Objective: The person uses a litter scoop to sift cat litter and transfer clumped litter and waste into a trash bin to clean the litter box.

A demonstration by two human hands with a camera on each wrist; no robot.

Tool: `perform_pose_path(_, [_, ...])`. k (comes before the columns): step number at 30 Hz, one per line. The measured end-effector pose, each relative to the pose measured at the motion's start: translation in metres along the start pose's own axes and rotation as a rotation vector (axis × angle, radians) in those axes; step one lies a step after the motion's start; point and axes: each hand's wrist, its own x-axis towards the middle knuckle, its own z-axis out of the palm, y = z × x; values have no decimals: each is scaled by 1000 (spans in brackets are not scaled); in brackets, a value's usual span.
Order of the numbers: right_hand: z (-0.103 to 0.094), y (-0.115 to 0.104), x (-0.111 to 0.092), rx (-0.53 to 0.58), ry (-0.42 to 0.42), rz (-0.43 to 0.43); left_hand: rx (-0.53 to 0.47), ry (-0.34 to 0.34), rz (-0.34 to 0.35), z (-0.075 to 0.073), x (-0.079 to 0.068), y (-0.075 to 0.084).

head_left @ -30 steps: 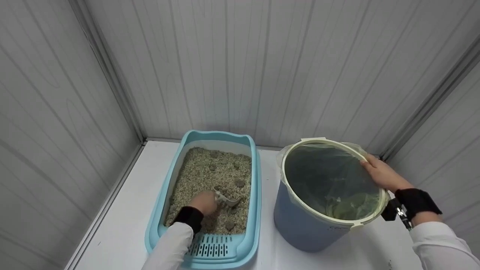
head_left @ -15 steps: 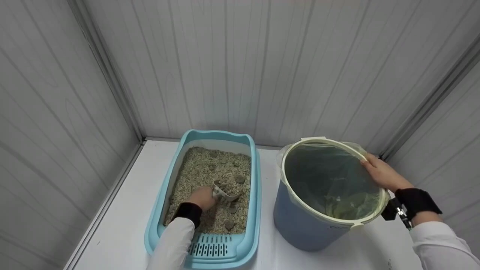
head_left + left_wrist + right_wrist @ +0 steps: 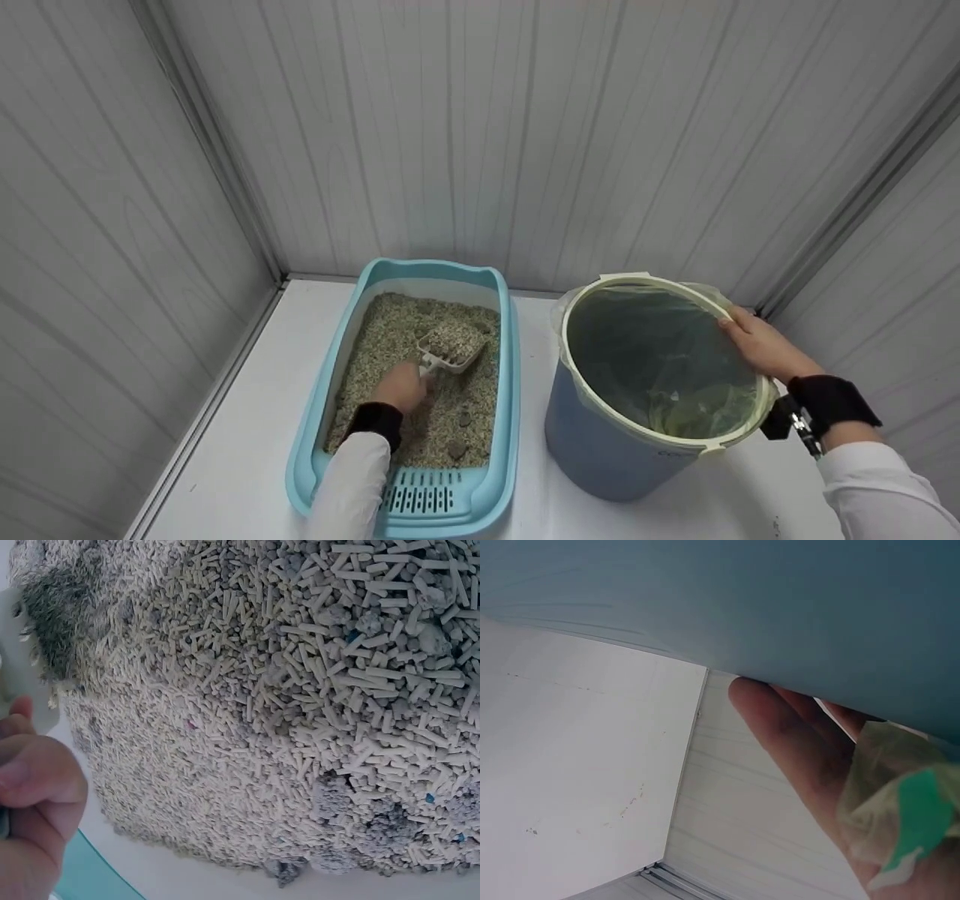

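My left hand grips the handle of a pale litter scoop, heaped with litter, above the litter box. Grey-beige pellet litter with darker clumps fills the light-blue litter box. At the left edge of the left wrist view, curled fingers and part of the scoop show beside the pellets. My right hand holds the cream rim of a tilted blue bin, thumb over the edge. In the right wrist view its fingers lie along the bin's outer wall.
A translucent bag lines the bin and folds over its rim; a bit with a green patch hangs by my right palm. Both containers stand on a white tabletop. Grey panel walls enclose it behind and on both sides.
The scoop has come up out of the litter, moving slightly away from me, and now carries a heap of pellets. My right hand and the bin stay put.
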Motion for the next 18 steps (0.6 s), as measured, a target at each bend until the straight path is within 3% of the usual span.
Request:
perform_pose_path(8, [0,-1,0,-21,15,-13,14,145,56,-6,1,-5])
perform_pose_path(18, [-1,0,3,-26,-8,-8,19,207,97,-15,-1,0])
